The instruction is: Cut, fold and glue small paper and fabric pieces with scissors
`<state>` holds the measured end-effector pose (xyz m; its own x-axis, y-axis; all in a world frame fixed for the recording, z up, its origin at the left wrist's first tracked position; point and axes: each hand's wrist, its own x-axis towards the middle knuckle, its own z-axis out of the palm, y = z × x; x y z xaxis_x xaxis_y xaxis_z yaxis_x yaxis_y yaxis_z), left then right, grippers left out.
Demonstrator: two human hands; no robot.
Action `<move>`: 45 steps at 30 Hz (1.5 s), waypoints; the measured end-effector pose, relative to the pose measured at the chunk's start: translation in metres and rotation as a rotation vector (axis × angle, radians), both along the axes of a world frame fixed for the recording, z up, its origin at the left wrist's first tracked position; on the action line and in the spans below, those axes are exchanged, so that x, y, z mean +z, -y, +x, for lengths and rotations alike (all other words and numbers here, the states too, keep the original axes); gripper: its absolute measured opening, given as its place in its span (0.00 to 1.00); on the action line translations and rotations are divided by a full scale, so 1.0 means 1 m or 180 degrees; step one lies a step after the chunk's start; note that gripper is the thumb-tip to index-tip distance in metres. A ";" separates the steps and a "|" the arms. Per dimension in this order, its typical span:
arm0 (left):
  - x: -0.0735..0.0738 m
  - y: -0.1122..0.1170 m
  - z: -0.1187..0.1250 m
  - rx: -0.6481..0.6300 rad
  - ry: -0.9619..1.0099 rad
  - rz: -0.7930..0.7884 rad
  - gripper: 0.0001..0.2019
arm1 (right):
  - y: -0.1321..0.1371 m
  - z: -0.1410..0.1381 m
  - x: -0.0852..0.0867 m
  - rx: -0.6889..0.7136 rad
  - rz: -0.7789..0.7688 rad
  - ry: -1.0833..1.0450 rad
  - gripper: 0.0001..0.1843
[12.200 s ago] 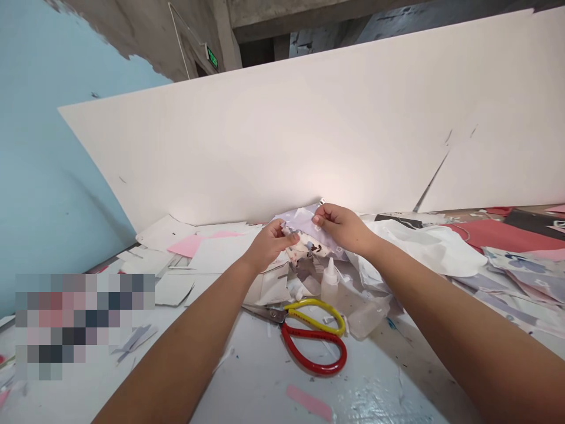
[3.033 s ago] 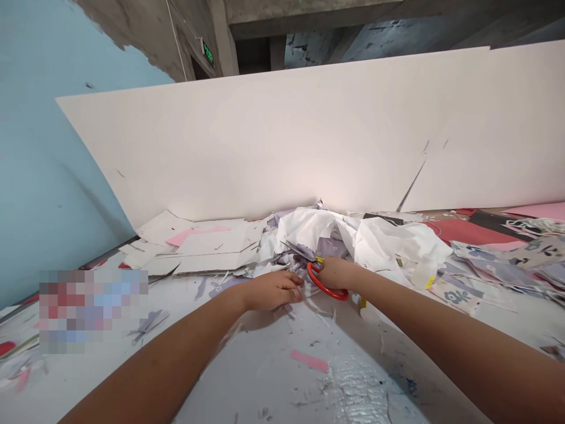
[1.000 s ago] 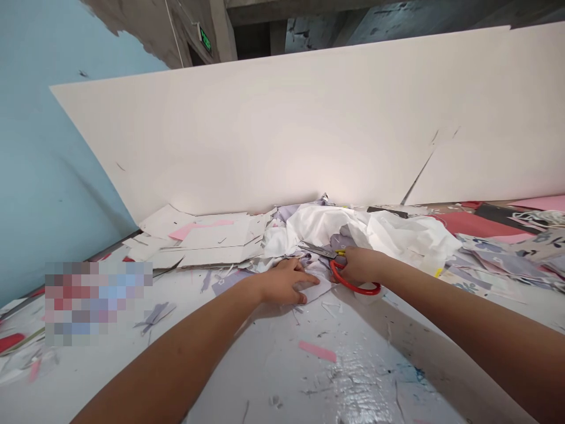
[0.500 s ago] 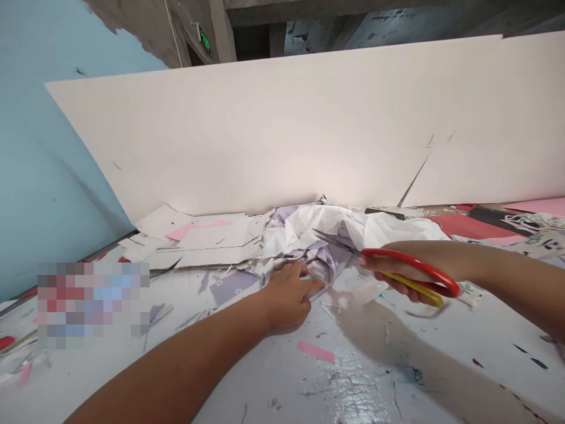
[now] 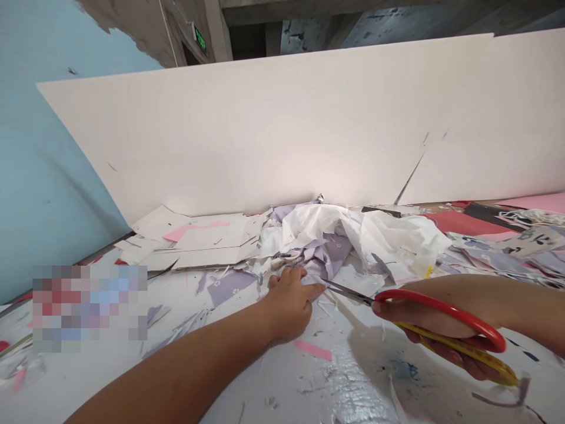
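Head view: R hand (image 5: 430, 315) holds scissors (image 5: 441, 307) by red/yellow loops, firm narrow grip, blades (image 5: 348, 292) nearly closed, tips just beside L hand (image 5: 289, 307). L hand flat, fingers spread, pressing edge of lilac floral cloth (image 5: 335, 253) on white table (image 5: 282, 383), not gripping. White cloth (image 5: 318, 221) heaped behind, partly over lilac. Card scraps (image 5: 207, 241) to left, pink strip (image 5: 312, 350) near front, white board (image 5: 282, 129) behind; loose snips (image 5: 326, 306) by blades.

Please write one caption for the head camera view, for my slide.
Right hand holds red-and-yellow scissors beside the left hand resting on crumpled lilac fabric.
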<state>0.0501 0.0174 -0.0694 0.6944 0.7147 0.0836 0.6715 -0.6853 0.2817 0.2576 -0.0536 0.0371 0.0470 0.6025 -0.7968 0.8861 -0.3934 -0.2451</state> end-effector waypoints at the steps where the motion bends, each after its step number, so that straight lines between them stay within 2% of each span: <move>1: 0.000 0.000 0.000 0.0016 -0.0006 -0.0013 0.25 | -0.001 -0.001 -0.001 0.0020 0.0051 -0.0031 0.28; 14: -0.003 0.000 0.000 0.0044 0.0191 -0.0001 0.26 | -0.009 0.007 -0.039 -0.0136 0.0186 -0.0637 0.32; 29: -0.002 0.002 0.000 0.0043 0.0182 -0.0069 0.26 | -0.011 0.007 -0.042 -0.0180 0.0273 -0.0616 0.30; 35: -0.002 0.002 0.000 0.0085 0.0206 0.0039 0.26 | -0.009 0.014 -0.051 -0.0174 0.0258 -0.0787 0.34; 39: -0.001 0.002 0.000 0.0086 0.0195 0.0036 0.27 | -0.008 0.011 -0.049 -0.0078 0.0167 -0.0802 0.37; 45: -0.001 0.004 0.001 0.0071 0.0166 0.0024 0.29 | -0.010 0.008 -0.046 -0.0221 0.0233 -0.0638 0.32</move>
<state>0.0511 0.0136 -0.0699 0.6729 0.7292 0.1247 0.6712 -0.6727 0.3115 0.2654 -0.0436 -0.0092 -0.0646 0.6598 -0.7486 0.7881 -0.4265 -0.4438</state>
